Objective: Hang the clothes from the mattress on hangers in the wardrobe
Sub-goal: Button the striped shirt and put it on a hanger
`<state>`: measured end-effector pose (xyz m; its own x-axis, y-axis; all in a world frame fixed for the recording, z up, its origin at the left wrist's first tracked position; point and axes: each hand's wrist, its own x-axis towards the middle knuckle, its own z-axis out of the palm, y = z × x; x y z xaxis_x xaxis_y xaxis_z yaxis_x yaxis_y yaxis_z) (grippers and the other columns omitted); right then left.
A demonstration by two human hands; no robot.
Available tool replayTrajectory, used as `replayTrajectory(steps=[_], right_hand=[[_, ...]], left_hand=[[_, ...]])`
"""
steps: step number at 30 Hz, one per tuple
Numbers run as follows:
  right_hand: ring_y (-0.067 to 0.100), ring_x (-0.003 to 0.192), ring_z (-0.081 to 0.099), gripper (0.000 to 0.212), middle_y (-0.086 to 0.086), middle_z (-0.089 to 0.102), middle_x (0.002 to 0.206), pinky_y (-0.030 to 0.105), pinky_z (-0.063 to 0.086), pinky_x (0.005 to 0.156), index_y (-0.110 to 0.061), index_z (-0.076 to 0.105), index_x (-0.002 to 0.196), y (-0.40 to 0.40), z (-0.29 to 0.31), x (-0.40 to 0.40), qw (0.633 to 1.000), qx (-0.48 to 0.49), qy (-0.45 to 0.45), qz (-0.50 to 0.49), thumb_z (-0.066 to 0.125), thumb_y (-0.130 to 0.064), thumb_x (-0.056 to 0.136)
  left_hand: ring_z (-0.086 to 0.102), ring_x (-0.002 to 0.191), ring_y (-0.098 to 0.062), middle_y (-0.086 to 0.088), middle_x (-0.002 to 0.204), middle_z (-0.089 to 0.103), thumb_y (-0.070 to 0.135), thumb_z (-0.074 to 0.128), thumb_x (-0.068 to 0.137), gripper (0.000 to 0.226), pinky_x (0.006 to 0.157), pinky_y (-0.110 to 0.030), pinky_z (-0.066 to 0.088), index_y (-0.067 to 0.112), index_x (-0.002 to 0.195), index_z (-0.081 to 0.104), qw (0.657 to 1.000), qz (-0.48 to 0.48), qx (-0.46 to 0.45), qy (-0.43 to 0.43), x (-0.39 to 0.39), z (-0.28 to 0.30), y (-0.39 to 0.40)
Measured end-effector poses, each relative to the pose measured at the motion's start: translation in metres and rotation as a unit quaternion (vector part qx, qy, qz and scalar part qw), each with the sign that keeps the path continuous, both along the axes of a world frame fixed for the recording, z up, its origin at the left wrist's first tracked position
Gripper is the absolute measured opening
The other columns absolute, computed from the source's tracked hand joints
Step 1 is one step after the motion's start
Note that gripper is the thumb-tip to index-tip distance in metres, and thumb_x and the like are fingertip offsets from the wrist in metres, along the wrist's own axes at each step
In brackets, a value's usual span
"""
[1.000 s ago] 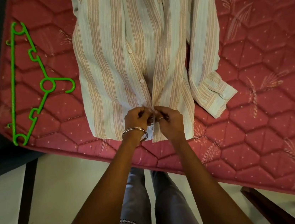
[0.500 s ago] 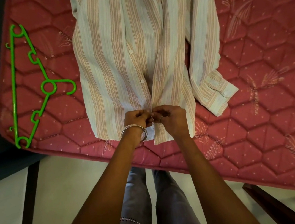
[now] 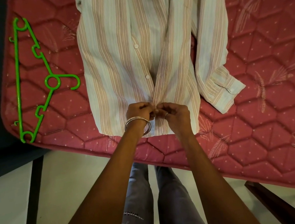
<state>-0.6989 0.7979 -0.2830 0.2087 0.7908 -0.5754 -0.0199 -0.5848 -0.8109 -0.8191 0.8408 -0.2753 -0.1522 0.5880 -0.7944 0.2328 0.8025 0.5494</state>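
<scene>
While 1 striped shirt lies flat and face up on the red quilted mattress, both hands meet at its front opening near the hem. Curled fingers of the left hand pinch the left edge of the placket; those of the right hand pinch the right edge, and the 2 hands almost touch. Whether a button sits between them I cannot tell. 2 buttons show higher up the placket. 1 sleeve lies along the shirt's right side, its cuff resting on the mattress. 1 green hanger lies flat on the mattress left of the shirt, apart from it. Bangles circle the left wrist, 1 ring the right hand.
</scene>
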Motion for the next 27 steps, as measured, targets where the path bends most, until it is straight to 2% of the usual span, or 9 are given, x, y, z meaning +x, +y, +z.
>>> replayTrajectory(steps=[1, 4, 7, 10, 14, 17, 21, 24, 27], right_hand=[[0.026, 0.076, 0.07, 0.013, 0.011, 0.071, 0.079, 0.032, 0.058, 0.077, -0.005, 0.072, 0.087, 0.001, -0.001, 0.0, 1.0, -0.005, 0.007, -0.002, 0.069, 0.006, 0.081], [0.025, 0.079, 0.068, 0.017, 0.01, 0.069, 0.079, 0.038, 0.057, 0.081, -0.005, 0.07, 0.085, 0.002, -0.002, 0.003, 1.0, -0.012, 0.028, 0.007, 0.066, 0.011, 0.08], [0.028, 0.084, 0.068, 0.018, 0.012, 0.069, 0.083, 0.04, 0.056, 0.084, -0.005, 0.069, 0.085, 0.002, -0.002, 0.007, 0.999, -0.014, 0.045, 0.013, 0.069, 0.012, 0.077], [0.032, 0.084, 0.069, 0.019, 0.014, 0.07, 0.084, 0.039, 0.056, 0.083, -0.006, 0.069, 0.086, 0.004, -0.002, 0.01, 0.999, -0.01, 0.038, 0.021, 0.072, 0.01, 0.076], [0.023, 0.078, 0.067, 0.015, 0.013, 0.069, 0.083, 0.035, 0.056, 0.078, -0.001, 0.068, 0.09, 0.008, -0.003, 0.009, 0.998, -0.016, 0.061, 0.013, 0.066, 0.01, 0.08], [0.023, 0.079, 0.067, 0.014, 0.017, 0.069, 0.086, 0.038, 0.057, 0.08, 0.005, 0.068, 0.096, 0.007, -0.004, 0.011, 0.996, -0.014, 0.087, 0.02, 0.065, 0.009, 0.083], [0.017, 0.077, 0.067, 0.017, 0.013, 0.069, 0.083, 0.029, 0.056, 0.077, 0.003, 0.068, 0.093, 0.008, -0.005, 0.014, 0.996, -0.01, 0.067, 0.053, 0.066, 0.013, 0.079], [0.024, 0.078, 0.068, 0.018, 0.017, 0.069, 0.084, 0.034, 0.057, 0.08, 0.004, 0.068, 0.091, 0.01, -0.007, 0.013, 0.996, -0.005, 0.043, 0.075, 0.069, 0.014, 0.076], [0.023, 0.08, 0.068, 0.023, 0.011, 0.07, 0.082, 0.037, 0.057, 0.083, -0.002, 0.07, 0.087, 0.01, -0.008, 0.013, 0.997, -0.012, 0.046, 0.059, 0.064, 0.018, 0.077]], left_hand=[[0.07, 0.074, -0.033, -0.017, 0.081, 0.072, 0.011, 0.07, 0.082, 0.005, 0.074, -0.044, 0.059, 0.009, 0.08, 0.073, 1.0, 0.002, -0.003, 0.002, 0.0, -0.001, 0.0], [0.07, 0.072, -0.033, -0.017, 0.078, 0.072, 0.011, 0.07, 0.082, 0.013, 0.073, -0.046, 0.059, 0.014, 0.07, 0.072, 1.0, -0.003, -0.012, 0.01, 0.0, -0.002, 0.002], [0.07, 0.067, -0.033, -0.018, 0.075, 0.071, 0.014, 0.072, 0.082, 0.011, 0.07, -0.045, 0.06, 0.007, 0.074, 0.073, 0.999, -0.043, -0.003, 0.023, -0.002, -0.003, 0.005], [0.07, 0.065, -0.031, -0.017, 0.073, 0.071, 0.02, 0.074, 0.08, 0.015, 0.068, -0.042, 0.06, 0.006, 0.075, 0.073, 0.998, -0.058, -0.009, -0.001, -0.001, 0.001, 0.008], [0.07, 0.067, -0.029, -0.018, 0.078, 0.071, 0.018, 0.073, 0.081, 0.022, 0.067, -0.038, 0.06, -0.003, 0.089, 0.072, 0.997, -0.071, -0.012, -0.01, -0.002, 0.003, 0.012], [0.07, 0.067, -0.03, -0.018, 0.078, 0.071, 0.016, 0.073, 0.081, 0.019, 0.066, -0.039, 0.06, -0.001, 0.087, 0.073, 0.997, -0.073, 0.002, 0.007, -0.003, 0.001, 0.01], [0.07, 0.066, -0.031, -0.018, 0.076, 0.071, 0.012, 0.071, 0.083, 0.013, 0.068, -0.042, 0.06, -0.001, 0.083, 0.073, 0.997, -0.073, 0.012, 0.027, -0.001, -0.004, 0.004], [0.069, 0.071, -0.032, -0.02, 0.08, 0.07, 0.009, 0.068, 0.085, 0.013, 0.072, -0.043, 0.059, -0.003, 0.089, 0.072, 0.997, -0.072, 0.004, 0.012, 0.0, -0.005, 0.004], [0.069, 0.078, -0.034, -0.021, 0.087, 0.07, 0.007, 0.065, 0.086, 0.012, 0.073, -0.042, 0.059, -0.001, 0.093, 0.071, 0.998, -0.066, -0.006, -0.003, 0.001, -0.002, 0.005]])
